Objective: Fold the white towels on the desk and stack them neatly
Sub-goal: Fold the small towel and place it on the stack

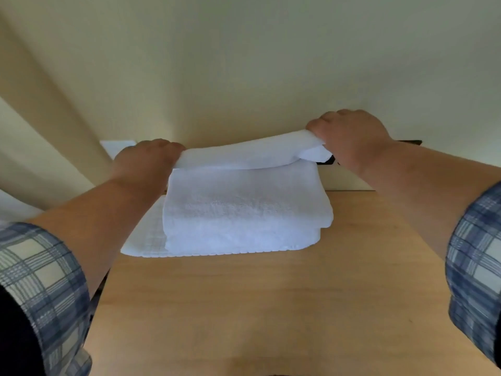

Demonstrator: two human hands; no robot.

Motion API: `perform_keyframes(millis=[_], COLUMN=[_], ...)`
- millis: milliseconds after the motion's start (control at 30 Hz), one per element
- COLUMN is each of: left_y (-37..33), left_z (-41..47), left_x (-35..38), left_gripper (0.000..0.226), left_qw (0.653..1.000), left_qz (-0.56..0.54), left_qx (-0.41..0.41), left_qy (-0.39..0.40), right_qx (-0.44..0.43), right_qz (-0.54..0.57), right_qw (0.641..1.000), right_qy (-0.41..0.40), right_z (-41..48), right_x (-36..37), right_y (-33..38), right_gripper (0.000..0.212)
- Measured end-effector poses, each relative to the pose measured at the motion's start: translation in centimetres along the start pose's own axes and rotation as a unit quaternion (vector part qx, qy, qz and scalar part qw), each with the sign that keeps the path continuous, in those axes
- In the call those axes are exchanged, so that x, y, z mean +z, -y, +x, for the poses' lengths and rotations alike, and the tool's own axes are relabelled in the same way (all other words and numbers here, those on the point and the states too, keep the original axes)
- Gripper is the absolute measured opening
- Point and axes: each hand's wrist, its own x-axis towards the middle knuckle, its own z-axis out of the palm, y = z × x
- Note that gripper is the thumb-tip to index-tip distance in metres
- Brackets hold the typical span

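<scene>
A stack of folded white towels [244, 213] lies at the far side of the wooden desk [244, 308], close to the wall. A folded white towel [249, 153] is held just above the back of the stack, its right end higher than its left. My left hand [146, 161] grips its left end and my right hand [349, 137] grips its right end. A flatter towel [146, 240] at the bottom of the stack sticks out to the left and front.
The cream wall [244, 63] rises right behind the stack. A white plate [116, 147] on the wall shows beside my left hand. A dark object [406, 142] peeks out behind my right hand. The desk's left edge runs near my left forearm.
</scene>
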Motion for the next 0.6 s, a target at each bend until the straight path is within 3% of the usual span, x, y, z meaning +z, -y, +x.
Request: perform_keyframes(millis=[333,500,600], left_y=[-0.8,-1.7,-2.0], left_z=[-6.2,-8.8,-9.4], left_x=[1.6,3.7,4.6], left_gripper=[0.063,0.067,0.084], left_qw=[0.999,0.993,0.990], left_qz=[-0.009,0.026,0.019], left_qx=[-0.010,0.011,-0.006], left_qy=[0.029,0.113,0.138], right_qx=[0.092,0.108,0.131], right_qz=[0.169,0.228,0.259], right_qw=[0.981,0.966,0.951], right_qy=[-0.001,0.062,0.110], right_z=[-6.2,-10.3,-11.7], right_x=[1.8,5.3,7.2], right_y=[3.0,4.9,5.8], right_gripper=[0.042,0.038,0.048])
